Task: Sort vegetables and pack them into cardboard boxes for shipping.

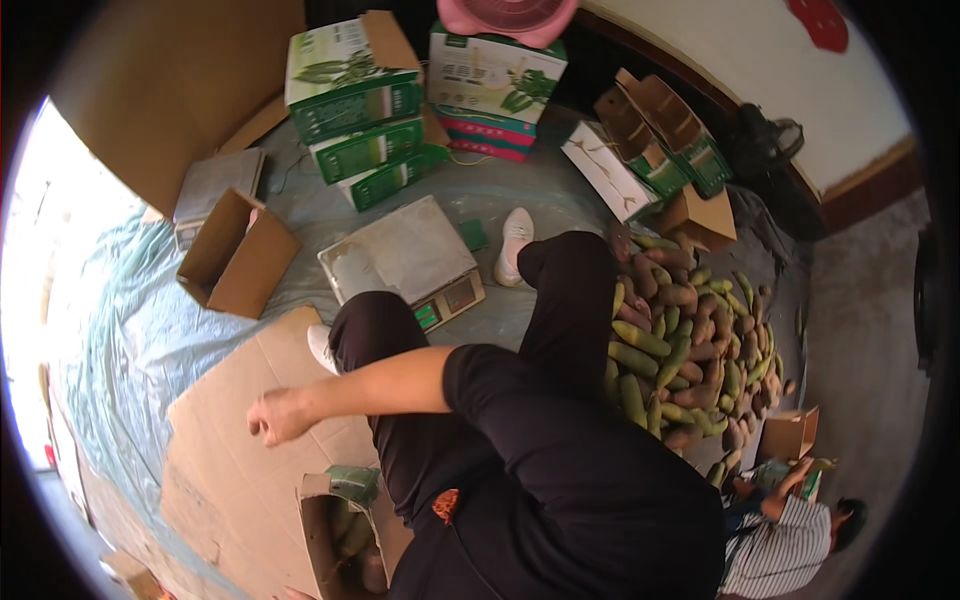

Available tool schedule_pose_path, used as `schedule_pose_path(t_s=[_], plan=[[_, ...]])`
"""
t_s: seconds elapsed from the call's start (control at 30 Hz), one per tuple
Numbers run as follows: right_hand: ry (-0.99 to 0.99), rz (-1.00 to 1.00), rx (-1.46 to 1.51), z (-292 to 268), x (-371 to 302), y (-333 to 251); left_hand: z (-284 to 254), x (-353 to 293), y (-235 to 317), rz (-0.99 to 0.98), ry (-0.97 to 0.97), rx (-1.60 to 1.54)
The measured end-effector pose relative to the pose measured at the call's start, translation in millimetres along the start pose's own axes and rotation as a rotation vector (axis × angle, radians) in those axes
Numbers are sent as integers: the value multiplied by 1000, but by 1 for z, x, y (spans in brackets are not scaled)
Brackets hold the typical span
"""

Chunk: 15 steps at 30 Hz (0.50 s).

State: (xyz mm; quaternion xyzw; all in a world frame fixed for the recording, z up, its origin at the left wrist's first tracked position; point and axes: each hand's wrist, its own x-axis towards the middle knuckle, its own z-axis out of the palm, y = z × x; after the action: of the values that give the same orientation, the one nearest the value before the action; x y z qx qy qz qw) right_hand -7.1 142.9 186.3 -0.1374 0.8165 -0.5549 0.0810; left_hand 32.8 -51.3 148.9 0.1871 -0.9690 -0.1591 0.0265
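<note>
My right hand (280, 415) reaches across my lap to the left, its fingers curled in. Nothing shows in it, and it hangs over a flat cardboard sheet (235, 440). At the lower edge, only a sliver of my left hand (290, 594) is visible, beside an open carton (316, 489); its fingers are mostly hidden. Inside this carton lie several long green and reddish-brown vegetables (352, 535). Ahead of my knees sits a flat platform scale (400, 255) with a lit green display.
To the right spreads a large heap of similar vegetables (680, 340). An open brown box (240, 255) and stacked green-and-white cartons (355, 100) stand ahead left. More open cartons (660, 130) are ahead right. A person in a striped shirt (785, 550) works at lower right.
</note>
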Motion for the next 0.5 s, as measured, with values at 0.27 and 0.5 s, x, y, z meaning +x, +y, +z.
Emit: schedule_pose_path(t_s=[0.27, 0.5], plan=[[663, 70, 214, -209, -174, -13, 25, 88, -20, 584, -109, -215], [1221, 332, 200, -268, -365, 33, 119, 20, 98, 523, -947, -645]])
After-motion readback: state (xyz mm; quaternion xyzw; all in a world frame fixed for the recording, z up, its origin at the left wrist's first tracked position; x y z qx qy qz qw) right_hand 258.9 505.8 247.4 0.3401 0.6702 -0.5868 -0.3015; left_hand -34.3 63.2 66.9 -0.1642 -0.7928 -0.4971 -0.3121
